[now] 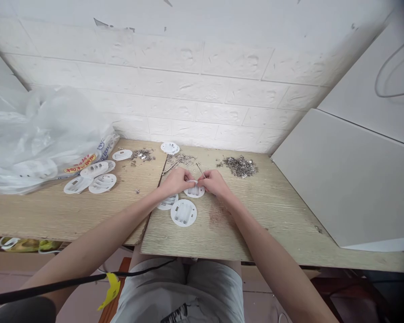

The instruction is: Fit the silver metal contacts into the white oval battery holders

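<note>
Both my hands meet over a white round plastic battery holder (194, 193) on the table. My left hand (177, 181) is closed, pinching the holder's far left edge between thumb and fingers. Closed at the opposite side, my right hand (215, 182) grips a thin metal tool (199, 169) whose one end points up and away; its lower end is hidden by the fingers. Nearer to me lie a second round holder (183, 213), with small metal pieces in its slots, and another (167, 202), partly under my left wrist.
Small metal contacts lie in piles at the right (241, 166), middle and left. More white holders (102, 183) rest beside a large plastic bag (47, 143). A white panel (350, 179) stands at right, a brick-patterned wall (202, 89) behind. A black cable (70, 281) crosses my left arm.
</note>
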Demonstrator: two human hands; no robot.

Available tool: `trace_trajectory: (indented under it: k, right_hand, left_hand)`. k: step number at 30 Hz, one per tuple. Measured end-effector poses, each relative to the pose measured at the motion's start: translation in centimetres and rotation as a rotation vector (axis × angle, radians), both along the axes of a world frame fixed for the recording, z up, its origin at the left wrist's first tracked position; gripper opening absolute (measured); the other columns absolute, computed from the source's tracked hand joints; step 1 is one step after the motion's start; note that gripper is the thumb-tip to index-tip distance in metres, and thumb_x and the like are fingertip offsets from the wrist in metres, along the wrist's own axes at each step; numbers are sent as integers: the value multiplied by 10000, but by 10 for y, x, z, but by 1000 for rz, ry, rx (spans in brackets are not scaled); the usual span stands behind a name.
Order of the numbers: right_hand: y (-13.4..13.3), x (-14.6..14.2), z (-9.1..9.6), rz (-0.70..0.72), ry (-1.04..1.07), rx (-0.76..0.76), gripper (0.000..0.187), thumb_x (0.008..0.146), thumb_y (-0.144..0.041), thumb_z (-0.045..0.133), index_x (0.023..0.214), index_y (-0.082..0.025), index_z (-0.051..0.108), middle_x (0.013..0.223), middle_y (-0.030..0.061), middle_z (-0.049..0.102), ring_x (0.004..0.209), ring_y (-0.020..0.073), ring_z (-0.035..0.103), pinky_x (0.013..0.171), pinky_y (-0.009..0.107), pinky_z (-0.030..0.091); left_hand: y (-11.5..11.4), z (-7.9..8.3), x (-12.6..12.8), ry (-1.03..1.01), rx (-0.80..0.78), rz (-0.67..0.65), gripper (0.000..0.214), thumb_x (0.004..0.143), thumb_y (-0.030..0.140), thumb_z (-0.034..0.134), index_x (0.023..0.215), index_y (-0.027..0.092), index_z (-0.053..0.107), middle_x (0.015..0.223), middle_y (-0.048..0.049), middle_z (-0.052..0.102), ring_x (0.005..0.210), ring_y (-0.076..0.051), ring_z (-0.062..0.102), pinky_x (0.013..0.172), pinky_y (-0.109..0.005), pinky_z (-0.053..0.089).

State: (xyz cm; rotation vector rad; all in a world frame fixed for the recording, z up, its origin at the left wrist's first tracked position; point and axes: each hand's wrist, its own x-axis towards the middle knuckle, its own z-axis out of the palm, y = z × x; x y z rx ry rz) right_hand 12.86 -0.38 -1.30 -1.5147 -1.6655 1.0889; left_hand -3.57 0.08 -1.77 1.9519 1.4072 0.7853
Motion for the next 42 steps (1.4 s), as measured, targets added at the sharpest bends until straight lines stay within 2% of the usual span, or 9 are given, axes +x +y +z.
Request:
trace_trajectory:
  k: [6,13,17,22,25,30,34,39,42]
  right_hand:
    - [-1,0,-1,39,-61,59,58,550,-129,557,576,-167,522,502,-43,499,488,85,425,463,205,299]
    - [-6,10,15,126,-182,85,47,658,-182,607,698,-159,599,575,-10,583,481,99,462,463,220,301]
    - [-19,35,24,89,-395,143,63,713,-199,600,749,-162,637,665,23,644,574,125,531,508,224,326]
    - [-36,67,25,-9,-472,149,128,774,-257,560,787,-171,653,729,42,670,599,144,557,531,246,340]
    - [-41,70,27,-15,-497,167,215,819,-304,517,700,-171,635,664,41,653,571,151,545,546,263,340]
    - [-34,54,33,62,-456,149,219,845,-292,502,734,-167,644,628,21,649,518,145,553,563,263,359]
    - [-8,30,29,74,-558,287,168,839,-236,535,797,-164,681,777,66,707,676,173,611,610,256,372]
    - [32,-1,17,83,-673,336,208,848,-271,570,976,-165,696,957,90,711,817,179,625,653,242,398]
    - [42,-13,14,50,-753,312,181,846,-283,565,909,-182,702,952,77,702,808,174,620,628,237,392]
  left_hand:
    - [0,-3,-3,132,77,-63,187,683,380,632,672,194,647,642,-20,647,611,-171,549,537,-277,333]
    - [2,4,-12,95,72,-171,314,727,473,630,784,171,693,679,-31,676,640,-174,579,588,-284,387]
    - [-1,15,-17,41,110,-260,326,767,483,607,818,182,724,724,-41,694,636,-167,574,583,-279,400]
    - [-6,18,-14,114,108,-362,268,785,409,585,779,185,733,748,-45,701,656,-167,571,609,-276,390]
    - [-8,16,-12,161,135,-386,249,798,373,568,776,183,728,751,-54,693,669,-180,567,658,-296,392]
    - [-10,15,-11,233,236,-365,245,839,346,526,780,195,710,773,-64,665,785,-217,569,755,-337,390]
    - [-12,15,-11,281,310,-353,255,864,336,500,867,174,696,806,-75,634,850,-230,549,788,-355,395]
    - [-22,15,-6,213,314,-537,268,883,329,504,1056,221,677,889,-57,587,891,-202,528,806,-326,414]
    - [-29,15,-1,179,262,-639,343,890,401,511,1181,272,637,968,-57,527,912,-185,508,807,-309,429]
